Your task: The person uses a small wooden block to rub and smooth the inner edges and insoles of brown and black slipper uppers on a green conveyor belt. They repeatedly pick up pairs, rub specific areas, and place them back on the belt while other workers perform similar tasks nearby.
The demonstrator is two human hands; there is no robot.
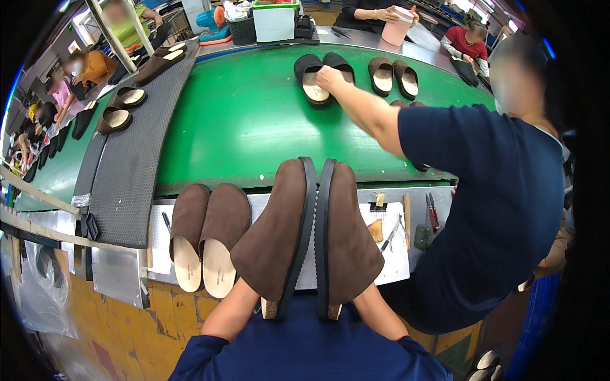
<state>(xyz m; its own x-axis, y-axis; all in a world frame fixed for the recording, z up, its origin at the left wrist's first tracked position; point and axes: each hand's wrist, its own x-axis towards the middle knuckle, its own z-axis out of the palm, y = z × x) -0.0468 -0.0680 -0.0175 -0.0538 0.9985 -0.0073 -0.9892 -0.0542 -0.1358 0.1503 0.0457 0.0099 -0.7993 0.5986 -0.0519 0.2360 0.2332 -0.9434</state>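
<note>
Two brown clogs are held up in front of me, toes away and dark ridged soles facing each other across a narrow gap. My left forearm (234,311) runs up to the left clog (276,232), my right forearm (380,312) to the right clog (348,235). Each clog hides the hand that carries it, so the fingers do not show. Cork shows at the heel ends nearest me. To the left, another pair of brown clogs (227,213) with pale insoles lies side by side on the metal table (162,259).
Beyond the table runs a green conveyor belt (222,127) carrying black clogs (309,70) and brown clogs (381,75). A co-worker in navy (489,209) reaches across from the right to the black pair. A notepad (395,267), pliers (397,232) and red-handled tool (433,213) lie right.
</note>
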